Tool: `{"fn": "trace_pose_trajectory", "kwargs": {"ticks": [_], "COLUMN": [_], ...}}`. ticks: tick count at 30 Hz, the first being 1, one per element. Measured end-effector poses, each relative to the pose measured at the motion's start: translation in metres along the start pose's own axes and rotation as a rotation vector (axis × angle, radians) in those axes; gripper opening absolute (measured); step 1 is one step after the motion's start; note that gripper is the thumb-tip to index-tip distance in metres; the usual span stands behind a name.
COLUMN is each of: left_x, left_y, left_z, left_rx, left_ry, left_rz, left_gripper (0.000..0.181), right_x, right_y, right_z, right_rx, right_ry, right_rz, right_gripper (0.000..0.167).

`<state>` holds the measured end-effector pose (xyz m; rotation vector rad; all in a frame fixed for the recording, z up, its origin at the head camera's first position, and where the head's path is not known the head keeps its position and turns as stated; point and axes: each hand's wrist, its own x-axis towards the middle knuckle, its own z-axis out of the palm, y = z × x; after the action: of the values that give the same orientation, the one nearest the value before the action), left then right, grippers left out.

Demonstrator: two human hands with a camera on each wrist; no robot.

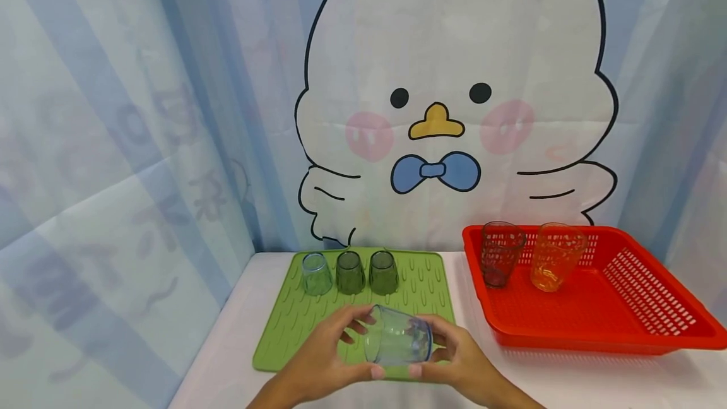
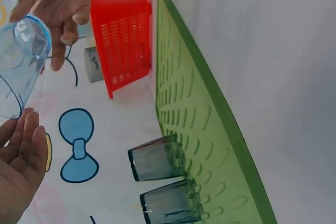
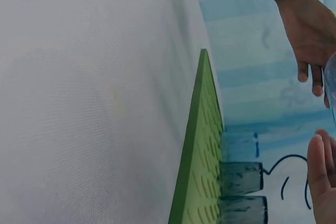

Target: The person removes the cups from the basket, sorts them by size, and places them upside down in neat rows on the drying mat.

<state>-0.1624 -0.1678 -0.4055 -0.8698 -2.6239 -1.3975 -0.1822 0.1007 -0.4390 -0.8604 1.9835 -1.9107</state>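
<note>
A clear, blue-tinted drinking glass [image 1: 397,336] lies sideways in the air above the front of a green drying mat [image 1: 295,339]. My left hand [image 1: 320,358] holds its left end, with the thumb low and the fingers above and behind. At the other, blue-edged end, my right hand [image 1: 462,358] grips with thumb and curved fingers. The left wrist view also shows this glass [image 2: 21,51] between both hands. Along the mat's back stand a pale blue glass [image 1: 317,275] and two grey-green glasses, one in the middle [image 1: 349,273] and one on the right [image 1: 384,273].
Right of the mat sits a red plastic basket [image 1: 602,327] with perforated sides. In its left part are a dark glass [image 1: 502,254] and an amber glass [image 1: 558,257]. A curtain printed with a cartoon bird [image 1: 431,49] hangs behind the white table [image 1: 227,346].
</note>
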Motion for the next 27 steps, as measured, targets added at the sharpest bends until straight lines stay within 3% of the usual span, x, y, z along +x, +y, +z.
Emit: {"fn": "trace_pose_trajectory", "kwargs": {"ticks": [6,11,18,27], "left_x": [-0.002,-0.004,-0.007,-0.012], "left_y": [-0.003,-0.008,-0.013,-0.015], "left_z": [0.000,0.001,0.002,0.001], "left_rx": [0.004,-0.009,0.009,-0.058], "left_ry": [-0.004,-0.032,-0.085,-0.175], "left_rz": [-0.022,-0.060,-0.062,-0.180], "left_gripper": [0.074,0.069,0.067,0.071], "right_x": [0.000,0.001,0.002,0.003], "right_y": [-0.002,-0.002,-0.003,-0.003], "right_z": [0.002,0.004,0.006,0.007], "right_rx": [0.061,0.076,0.102,0.137], "right_ry": [0.002,0.008,0.006,0.001], "right_rz": [-0.004,-0.032,-0.034,-0.029], "right_gripper": [0.055,0.053,0.052,0.054]}}
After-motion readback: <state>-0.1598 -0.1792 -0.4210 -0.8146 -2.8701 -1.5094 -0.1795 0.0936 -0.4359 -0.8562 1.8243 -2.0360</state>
